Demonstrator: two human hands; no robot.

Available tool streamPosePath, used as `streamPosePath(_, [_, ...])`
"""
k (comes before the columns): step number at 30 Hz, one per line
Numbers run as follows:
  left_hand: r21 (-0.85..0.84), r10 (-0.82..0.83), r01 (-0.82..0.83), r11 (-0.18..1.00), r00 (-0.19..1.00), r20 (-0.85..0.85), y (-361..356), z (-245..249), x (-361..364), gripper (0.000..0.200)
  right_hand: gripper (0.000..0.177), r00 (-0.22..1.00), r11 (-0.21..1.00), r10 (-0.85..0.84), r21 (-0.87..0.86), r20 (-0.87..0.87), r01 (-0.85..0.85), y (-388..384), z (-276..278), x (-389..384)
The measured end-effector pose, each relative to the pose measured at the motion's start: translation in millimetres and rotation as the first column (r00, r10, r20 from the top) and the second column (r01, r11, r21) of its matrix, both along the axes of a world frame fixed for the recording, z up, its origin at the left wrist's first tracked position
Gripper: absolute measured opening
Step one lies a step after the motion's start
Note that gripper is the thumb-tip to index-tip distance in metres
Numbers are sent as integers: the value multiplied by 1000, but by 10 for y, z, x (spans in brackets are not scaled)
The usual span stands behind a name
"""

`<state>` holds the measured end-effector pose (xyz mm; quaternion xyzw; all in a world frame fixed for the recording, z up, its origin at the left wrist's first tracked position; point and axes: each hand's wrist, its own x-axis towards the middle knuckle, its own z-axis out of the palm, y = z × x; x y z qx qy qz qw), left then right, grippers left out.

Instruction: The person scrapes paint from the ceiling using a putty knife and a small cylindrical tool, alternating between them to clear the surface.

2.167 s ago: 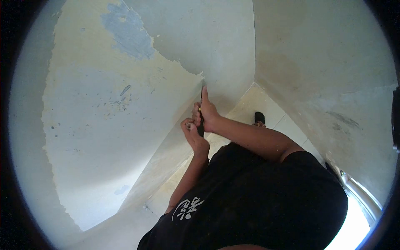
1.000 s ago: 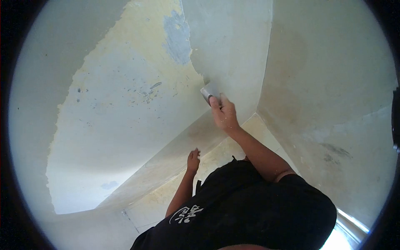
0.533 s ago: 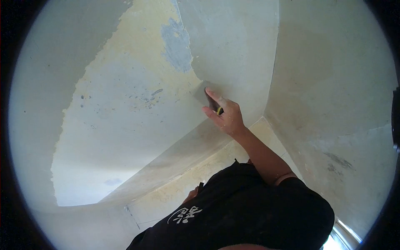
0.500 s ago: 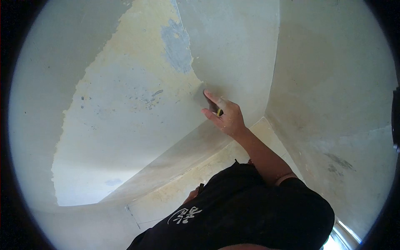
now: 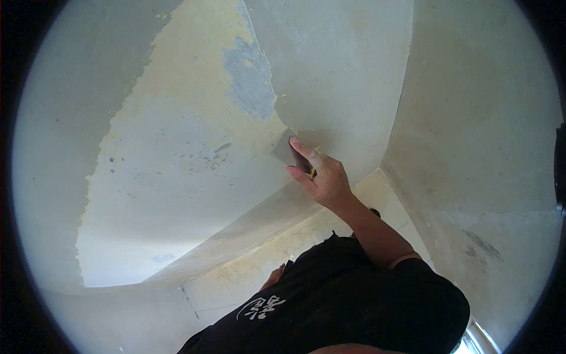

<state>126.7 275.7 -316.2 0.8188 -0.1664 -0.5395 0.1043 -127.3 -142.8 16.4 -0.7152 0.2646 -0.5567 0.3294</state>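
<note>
My right hand [image 5: 323,177] is closed around a putty knife [image 5: 302,160], with the index finger stretched along it and the thumb on the near side. A bit of yellow shows at its handle. Its broad blade lies against the wall [image 5: 177,194], at the lower end of a ragged edge between a grey coat [image 5: 330,71] and a paler yellowish-white area. Beyond my black shirt [image 5: 354,295] a small patch of skin [image 5: 275,276] shows, perhaps my left hand; its fingers cannot be made out.
A bare grey patch [image 5: 250,76] lies up the wall, left of the ragged edge. Another wall [image 5: 471,118] meets this one at a corner on the right and carries dark smudges [image 5: 482,245]. Below is a pale tiled floor [image 5: 218,298]. A bright opening [image 5: 474,342] shows at the lower right.
My right hand and the putty knife sit slightly lower and further right in view. The wall's marks have shifted too, as the camera has moved a little. The grip is unchanged.
</note>
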Motion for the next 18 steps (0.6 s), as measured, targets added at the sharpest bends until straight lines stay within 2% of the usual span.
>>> streamPosePath(4, [9, -33, 33, 999, 999, 9, 118, -6, 0, 57, 51, 998, 995, 59, 75, -8, -58, 9, 13, -18])
streamPosePath(13, [5, -99, 99, 995, 995, 22, 244, -65, 10, 56, 49, 1000, 999, 30, 35, 1, -30, 1, 48, 3])
streamPosePath(16, [-6, -121, 121, 993, 992, 25, 272, -111, 29, 56, 52, 995, 999, -20, -34, 94, 23, -10, 10, 77])
streamPosePath(18, [-13, -134, 134, 991, 991, 27, 281, -135, 30, 56, 51, 999, 999, -44, -2, -15, 44, -8, 4, 41])
